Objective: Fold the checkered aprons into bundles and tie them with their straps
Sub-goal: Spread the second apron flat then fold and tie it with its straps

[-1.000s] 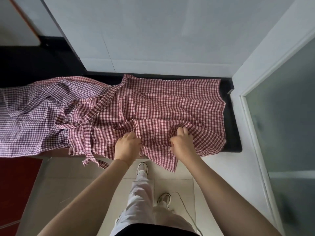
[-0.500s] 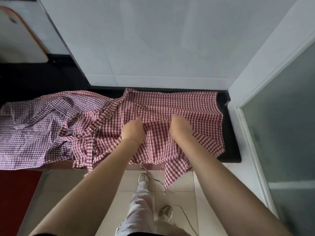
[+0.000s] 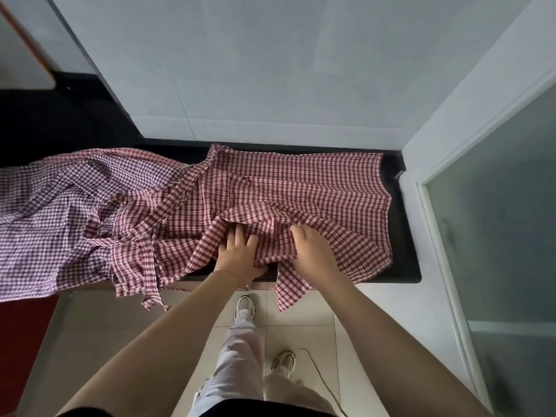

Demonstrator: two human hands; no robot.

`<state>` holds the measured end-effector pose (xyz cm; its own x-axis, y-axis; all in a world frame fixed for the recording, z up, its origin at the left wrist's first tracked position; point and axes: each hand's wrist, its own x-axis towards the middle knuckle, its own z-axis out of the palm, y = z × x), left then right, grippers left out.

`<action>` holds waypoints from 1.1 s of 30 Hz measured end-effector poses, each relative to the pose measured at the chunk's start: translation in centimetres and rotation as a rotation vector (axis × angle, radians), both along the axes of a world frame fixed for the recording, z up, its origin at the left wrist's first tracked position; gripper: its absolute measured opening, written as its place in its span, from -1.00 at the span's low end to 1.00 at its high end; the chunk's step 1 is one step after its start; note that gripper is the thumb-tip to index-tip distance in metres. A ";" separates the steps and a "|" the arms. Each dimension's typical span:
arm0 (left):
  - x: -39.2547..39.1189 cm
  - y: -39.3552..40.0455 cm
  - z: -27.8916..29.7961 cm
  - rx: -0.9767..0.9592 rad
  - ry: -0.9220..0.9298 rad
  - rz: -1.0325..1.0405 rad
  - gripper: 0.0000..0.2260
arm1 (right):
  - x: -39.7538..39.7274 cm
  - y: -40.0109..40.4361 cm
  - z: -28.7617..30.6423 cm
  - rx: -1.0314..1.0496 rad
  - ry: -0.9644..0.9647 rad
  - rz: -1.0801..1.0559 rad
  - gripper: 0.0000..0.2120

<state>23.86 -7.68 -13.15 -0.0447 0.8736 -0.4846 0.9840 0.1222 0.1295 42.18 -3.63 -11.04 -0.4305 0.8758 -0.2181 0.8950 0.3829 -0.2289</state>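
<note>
A red checkered apron [image 3: 316, 188] lies spread on the black counter [image 3: 403, 260], its straps [image 3: 168, 206] trailing left and a corner hanging off the front edge. A raised fold runs across its middle. My left hand [image 3: 237, 254] lies flat on the cloth with fingers straight and spread, the tips slipped under that fold. My right hand [image 3: 313, 251] grips the fold's near edge, its fingertips hidden in the fabric. A purple checkered apron [image 3: 51, 212] lies crumpled at the left, overlapped by the red one's straps.
A white wall rises behind the counter. A frosted glass door [image 3: 496, 236] stands at the right. Below are the tiled floor, my legs and shoes [image 3: 245, 305], and a red cabinet front [image 3: 21, 341] at lower left.
Both hands pushed the apron's near edge toward the wall, then drew back toward the counter's front. A fold now lies across the middle, and my left hand has flattened out.
</note>
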 end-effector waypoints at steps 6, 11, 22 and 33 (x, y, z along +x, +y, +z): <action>-0.6 0.1 2.7 0.100 -0.010 0.118 -0.63 | 1.3 1.0 4.2 -0.138 -0.303 -0.253 -0.81; -0.2 -0.6 6.3 0.068 -0.038 0.359 -0.84 | 2.2 0.2 6.6 -0.246 -0.322 -0.363 -0.81; -0.9 -2.5 17.0 0.361 -0.827 1.041 -0.71 | 4.6 -2.5 17.3 -0.096 0.148 -0.689 -0.83; -2.9 -7.5 20.8 0.251 -0.086 0.128 -0.76 | 6.1 -8.3 21.3 -0.070 -0.094 -0.363 -0.82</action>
